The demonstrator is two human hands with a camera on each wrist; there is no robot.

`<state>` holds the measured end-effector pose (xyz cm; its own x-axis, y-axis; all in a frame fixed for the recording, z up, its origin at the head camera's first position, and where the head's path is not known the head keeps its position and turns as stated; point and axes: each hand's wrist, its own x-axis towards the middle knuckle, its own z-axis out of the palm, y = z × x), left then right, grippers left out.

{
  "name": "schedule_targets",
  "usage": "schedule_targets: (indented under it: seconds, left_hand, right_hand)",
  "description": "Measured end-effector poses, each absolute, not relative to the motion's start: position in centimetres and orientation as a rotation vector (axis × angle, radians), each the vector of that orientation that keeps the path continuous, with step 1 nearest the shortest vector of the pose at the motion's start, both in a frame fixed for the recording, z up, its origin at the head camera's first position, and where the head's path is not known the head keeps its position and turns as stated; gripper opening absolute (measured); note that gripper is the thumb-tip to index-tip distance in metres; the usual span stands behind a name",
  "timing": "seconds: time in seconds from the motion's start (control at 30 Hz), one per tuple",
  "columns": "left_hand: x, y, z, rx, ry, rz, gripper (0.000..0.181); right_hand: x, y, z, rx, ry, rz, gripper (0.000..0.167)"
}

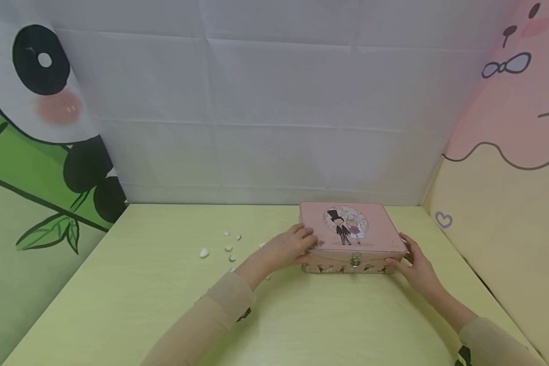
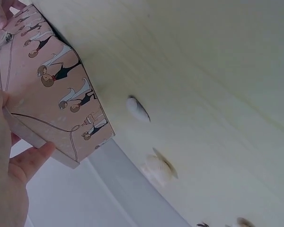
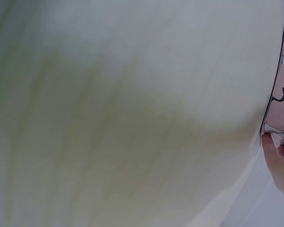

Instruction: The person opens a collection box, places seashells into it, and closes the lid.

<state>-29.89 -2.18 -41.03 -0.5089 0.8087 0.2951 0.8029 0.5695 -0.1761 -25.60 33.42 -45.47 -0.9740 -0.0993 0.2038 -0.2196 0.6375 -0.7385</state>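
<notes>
A pink tin box (image 1: 311, 218) stands at the right back of the table, its lid down and a metal clasp (image 1: 356, 261) on its front. A couple in wedding clothes is printed on the lid. My left hand (image 1: 285, 250) grips the box's left front corner, thumb low and fingers over the lid's edge. At the right front corner, my right hand (image 1: 416, 269) holds the box between thumb and fingers. The left wrist view shows the box's patterned front (image 2: 52, 80) with the left hand (image 2: 9, 165) along it. Only part of the right hand (image 3: 279, 163) shows in its wrist view.
Several small white seashells lie on the pale yellow table (image 1: 132, 284) left of the box, among them one large shell (image 1: 204, 253). Two of them, a pale shell (image 2: 138, 109) and a ribbed shell (image 2: 158, 169), show near the left wrist. White cloth (image 1: 279, 101) hangs behind.
</notes>
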Motion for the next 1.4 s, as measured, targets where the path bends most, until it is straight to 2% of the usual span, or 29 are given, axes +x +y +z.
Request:
schedule_targets:
  seconds: [0.1,0.23,0.33,0.53,0.63,0.9,1.17,1.4]
  left_hand:
    - [-30.0,-2.1,-41.1,-1.315,-2.468,-0.005,0.042]
    - [-30.1,-2.1,-40.3,-1.229,-2.426,-0.257,0.024]
    - [-30.1,-1.7,-39.2,-1.199,-2.346,-0.434,0.018]
    - [-29.7,-1.2,-39.2,-1.258,-2.506,-0.331,0.047]
    - [-29.6,-1.3,-39.7,-1.219,-2.596,-0.301,0.053]
    - [-29.8,-1.3,-40.3,-1.230,-2.595,-0.409,0.036]
    - [-30.1,-1.2,-40.1,-1.210,-2.555,-0.425,0.031]
    - [-30.1,-1.2,-39.2,-1.182,-2.510,-0.505,0.026]
  right_hand:
    - [-25.5,33.4,-45.3,0.268,-2.709,1.252,0.083]
    - [-25.4,33.4,-45.5,0.274,-2.703,1.226,0.081]
    - [-25.4,33.5,-45.7,0.287,-2.680,1.203,0.078]
    - [-25.4,33.7,-46.3,0.281,-2.682,1.198,0.076]
    - [-25.3,33.7,-46.6,0.271,-2.676,1.209,0.073]
    - [-25.1,33.8,-46.7,0.297,-2.614,1.299,0.066]
    - [-25.1,33.7,-46.5,0.254,-2.648,1.156,0.062]
    - [-25.0,33.7,-46.2,0.239,-2.664,1.241,0.061]
